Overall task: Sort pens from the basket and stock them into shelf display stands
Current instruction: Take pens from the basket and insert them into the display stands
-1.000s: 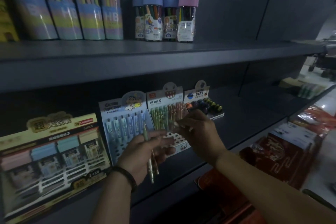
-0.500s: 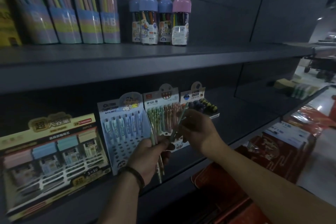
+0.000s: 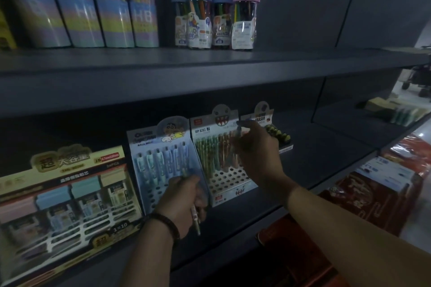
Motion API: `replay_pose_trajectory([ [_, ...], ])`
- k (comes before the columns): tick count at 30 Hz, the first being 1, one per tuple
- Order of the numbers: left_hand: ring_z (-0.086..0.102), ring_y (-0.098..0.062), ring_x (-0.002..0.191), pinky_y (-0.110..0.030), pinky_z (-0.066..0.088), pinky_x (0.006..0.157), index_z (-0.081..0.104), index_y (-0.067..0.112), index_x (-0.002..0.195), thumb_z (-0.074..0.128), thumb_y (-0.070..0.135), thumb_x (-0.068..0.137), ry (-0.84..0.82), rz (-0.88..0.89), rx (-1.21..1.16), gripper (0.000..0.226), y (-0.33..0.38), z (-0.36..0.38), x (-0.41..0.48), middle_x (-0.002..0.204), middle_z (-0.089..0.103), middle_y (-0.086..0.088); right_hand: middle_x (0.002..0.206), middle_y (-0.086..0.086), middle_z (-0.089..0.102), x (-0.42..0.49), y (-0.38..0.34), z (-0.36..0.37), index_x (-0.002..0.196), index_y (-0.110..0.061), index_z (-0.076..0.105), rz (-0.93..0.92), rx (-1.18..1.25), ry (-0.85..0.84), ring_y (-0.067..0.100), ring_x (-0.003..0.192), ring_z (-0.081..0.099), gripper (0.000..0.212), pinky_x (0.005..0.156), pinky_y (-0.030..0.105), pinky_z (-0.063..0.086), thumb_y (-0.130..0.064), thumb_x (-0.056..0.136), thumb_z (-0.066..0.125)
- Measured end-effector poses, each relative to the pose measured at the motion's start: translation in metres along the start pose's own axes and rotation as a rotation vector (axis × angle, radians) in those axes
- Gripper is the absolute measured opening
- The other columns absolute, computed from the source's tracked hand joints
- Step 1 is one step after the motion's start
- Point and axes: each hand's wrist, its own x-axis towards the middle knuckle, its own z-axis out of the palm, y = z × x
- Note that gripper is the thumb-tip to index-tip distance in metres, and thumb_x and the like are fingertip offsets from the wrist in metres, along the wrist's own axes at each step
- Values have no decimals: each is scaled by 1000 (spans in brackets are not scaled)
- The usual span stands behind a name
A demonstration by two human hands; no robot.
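Now our right hand (image 3: 256, 154) pinches one pen (image 3: 238, 134) nearly upright over the middle stand (image 3: 227, 182), free holes at its six o'clock, while our left hand (image 3: 184, 200) grips spare pens (image 3: 195, 218).

Shelf (image 3: 210, 81) looks like matt dark painted metal, smooth. On it, the display stands (image 3: 217, 170) are printed cardboard with a slight sheen. Above the shelf, marker tubs (image 3: 243, 21) are clear glossy plastic with smooth pastel caps, and the pencil tubes (image 3: 116, 18) have shiny wraps.
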Motion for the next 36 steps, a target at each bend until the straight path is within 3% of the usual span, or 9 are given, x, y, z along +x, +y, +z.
replay_pose_trajectory([
  [3,38,-18,50,-30,32,52,47,8,96,37,5,104,11,-1,-43,13,-1,2,5,60,45,-8,67,-2,70,3,5,17,131,-28,59,-40,-51,-13,7,60,68,35,65,38,60,-21,99,71],
  [6,47,-19,54,-32,40,55,56,5,113,42,2,106,-34,32,-124,17,0,1,5,69,52,-9,68,0,70,3,16,33,130,-37,55,-27,-37,-25,12,57,68,38,56,45,61,-20,99,70],
  [10,69,-24,72,-41,58,74,63,9,122,49,3,104,-103,42,-142,23,3,-7,7,87,72,-12,66,1,67,5,21,45,134,-27,58,-34,-51,-42,10,56,64,36,58,45,60,-16,100,66],
  [14,76,-30,91,-54,54,96,63,14,123,53,2,102,-114,75,-110,26,4,-13,11,103,77,-11,73,0,68,8,28,54,131,-30,57,-5,-50,-77,11,57,66,34,55,41,60,-14,102,62],
  [19,76,-30,93,-40,57,75,64,16,122,55,4,101,-124,105,-117,26,5,-18,13,106,77,-10,90,-1,68,5,38,63,117,-32,60,-73,-178,-110,17,71,67,17,60,42,62,-23,103,55],
  [24,76,-33,91,-48,58,85,66,12,119,55,13,103,-85,101,-141,20,4,-17,14,103,76,-17,74,-4,66,13,31,62,102,-22,66,-77,-247,-147,8,57,65,18,53,36,61,-24,107,49],
  [27,76,-33,92,-46,59,81,70,12,114,58,16,101,-46,113,-125,19,4,-19,17,98,69,-13,74,0,70,14,24,54,100,-16,70,-100,-244,-151,11,58,68,17,55,38,61,-19,105,53],
  [33,72,-36,100,-49,58,90,75,10,108,63,9,96,-46,192,-117,16,7,-15,11,104,73,-10,71,2,71,-21,12,20,83,-20,68,56,17,-224,11,59,71,23,54,31,58,-23,104,58],
  [36,69,-30,111,-51,55,98,75,12,109,65,9,95,-39,216,-113,17,5,-10,8,120,71,-10,84,10,76,-48,2,5,97,-4,70,299,337,-398,21,69,75,20,55,28,54,-23,103,65],
])
